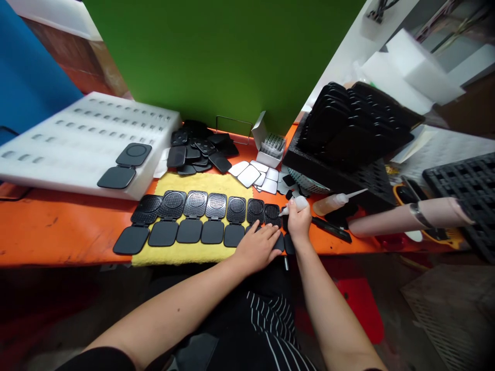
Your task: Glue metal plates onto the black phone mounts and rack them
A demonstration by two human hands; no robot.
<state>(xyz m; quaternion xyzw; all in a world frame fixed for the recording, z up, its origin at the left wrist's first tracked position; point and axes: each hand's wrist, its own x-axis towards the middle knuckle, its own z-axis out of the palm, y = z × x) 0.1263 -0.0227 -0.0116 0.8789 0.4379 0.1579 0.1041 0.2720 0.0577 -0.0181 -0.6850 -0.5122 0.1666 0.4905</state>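
My right hand (299, 224) is closed around a small white squeeze bottle (301, 203). The bottle is tilted, and its thin nozzle points left over the gridded inner face of a black hinged square case (272, 213). Flat, with fingers stretched out, my left hand (258, 249) rests on the lower smooth panels at the row's right end, partly hiding them. To the left, several more unfolded cases (206, 204) lie side by side on a yellow cloth (181, 255), gridded halves away from me and smooth halves nearer. Whether liquid leaves the nozzle cannot be made out.
A white foam tray (81, 149) carries one unfolded case (117, 177). Behind the row lie loose black plates (220, 161), white square sheets (248, 175) and an open small box (269, 154). Right are a second bottle (329, 204), stacked black panels (348, 129) and a pinkish roll (406, 216).
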